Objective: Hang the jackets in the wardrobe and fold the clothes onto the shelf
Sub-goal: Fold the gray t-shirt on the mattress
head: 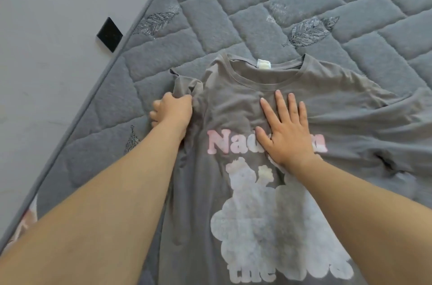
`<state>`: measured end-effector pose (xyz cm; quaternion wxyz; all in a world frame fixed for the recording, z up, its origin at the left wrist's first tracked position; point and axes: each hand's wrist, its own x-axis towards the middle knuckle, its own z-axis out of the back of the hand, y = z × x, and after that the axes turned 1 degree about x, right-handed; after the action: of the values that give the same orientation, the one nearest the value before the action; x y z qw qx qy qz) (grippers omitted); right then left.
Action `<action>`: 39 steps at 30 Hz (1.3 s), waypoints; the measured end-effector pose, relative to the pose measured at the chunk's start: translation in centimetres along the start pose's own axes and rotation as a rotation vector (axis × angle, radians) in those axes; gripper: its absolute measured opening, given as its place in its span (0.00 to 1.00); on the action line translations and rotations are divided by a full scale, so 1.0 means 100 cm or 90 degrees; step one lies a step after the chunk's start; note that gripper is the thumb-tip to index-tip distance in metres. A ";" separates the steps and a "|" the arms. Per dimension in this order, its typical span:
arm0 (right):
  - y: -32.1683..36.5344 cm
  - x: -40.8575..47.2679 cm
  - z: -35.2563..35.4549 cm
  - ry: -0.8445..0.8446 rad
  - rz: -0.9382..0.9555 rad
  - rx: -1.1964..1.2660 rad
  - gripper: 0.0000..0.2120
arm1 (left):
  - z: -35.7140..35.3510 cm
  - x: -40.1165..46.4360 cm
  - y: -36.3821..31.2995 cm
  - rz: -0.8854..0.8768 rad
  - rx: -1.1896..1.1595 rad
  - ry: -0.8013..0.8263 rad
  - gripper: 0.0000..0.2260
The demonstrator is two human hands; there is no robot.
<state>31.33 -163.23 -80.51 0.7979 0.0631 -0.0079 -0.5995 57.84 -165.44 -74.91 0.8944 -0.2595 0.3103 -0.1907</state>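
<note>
T-shirt flat on quilted mattress, print up, collar away from us, long axis running toward us. Left hand clutches bunched left sleeve (nearer the fold). Right hand flat, fingers straight, pinning chest.

left hand gripping T-shirt sleeve, right hand flat

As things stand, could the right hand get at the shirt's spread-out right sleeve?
Probably yes. The right hand lies flat on the T-shirt chest, holding nothing, and the sleeve lies uncovered on the mattress beside it.
</note>
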 end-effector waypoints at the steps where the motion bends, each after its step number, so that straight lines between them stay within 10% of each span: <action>1: -0.002 0.000 -0.002 0.001 -0.002 -0.001 0.34 | 0.005 0.001 0.003 0.000 -0.109 -0.020 0.17; 4: 0.000 0.000 -0.001 0.004 -0.006 0.003 0.34 | 0.050 0.019 0.017 0.095 -0.265 -0.190 0.17; 8: -0.001 0.003 -0.002 0.015 -0.006 -0.015 0.34 | 0.100 0.026 0.039 0.136 0.153 -0.393 0.21; 12: 0.004 -0.003 0.006 0.031 -0.008 0.006 0.34 | 0.029 -0.012 0.009 -0.370 0.356 -0.120 0.29; 17: -0.031 0.056 0.037 -0.120 -0.203 0.095 0.33 | -0.079 -0.021 -0.071 -0.447 0.367 0.165 0.35; 28: -0.064 0.129 0.024 -0.156 -0.298 0.145 0.27 | -0.123 -0.005 -0.066 -0.422 0.203 -0.175 0.28; 39: -0.068 0.125 0.024 -0.198 -0.261 0.247 0.20 | -0.133 -0.002 -0.069 -0.407 0.155 -0.206 0.10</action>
<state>28.10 -177.28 -79.69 0.6227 0.1219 -0.2313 -0.7375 47.78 -175.44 -79.71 0.8513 -0.2618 0.0435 -0.4527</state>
